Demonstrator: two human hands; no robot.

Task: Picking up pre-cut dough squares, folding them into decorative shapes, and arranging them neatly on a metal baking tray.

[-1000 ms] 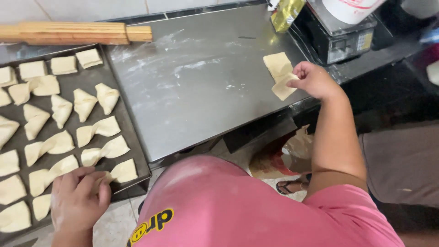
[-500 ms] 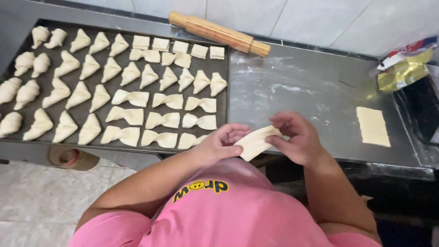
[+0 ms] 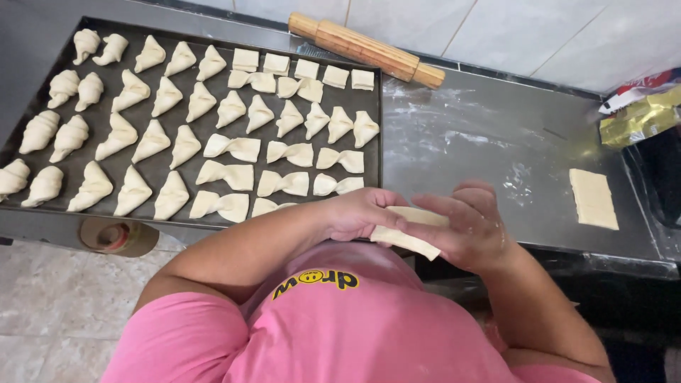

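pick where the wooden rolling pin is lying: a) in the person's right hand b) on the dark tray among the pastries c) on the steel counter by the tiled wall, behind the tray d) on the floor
c: the rolling pin lies on the steel counter along the tiled wall, behind the dark tray, with neither hand touching it.

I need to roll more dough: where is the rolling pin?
In the head view the wooden rolling pin lies at the back of the steel counter against the tiled wall, just beyond the dark baking tray's far right corner.

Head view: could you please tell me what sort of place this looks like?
Probably a bakery or pastry kitchen: a dark baking tray filled with shaped raw pastries, a wooden rolling pin, and a floured steel worktop.
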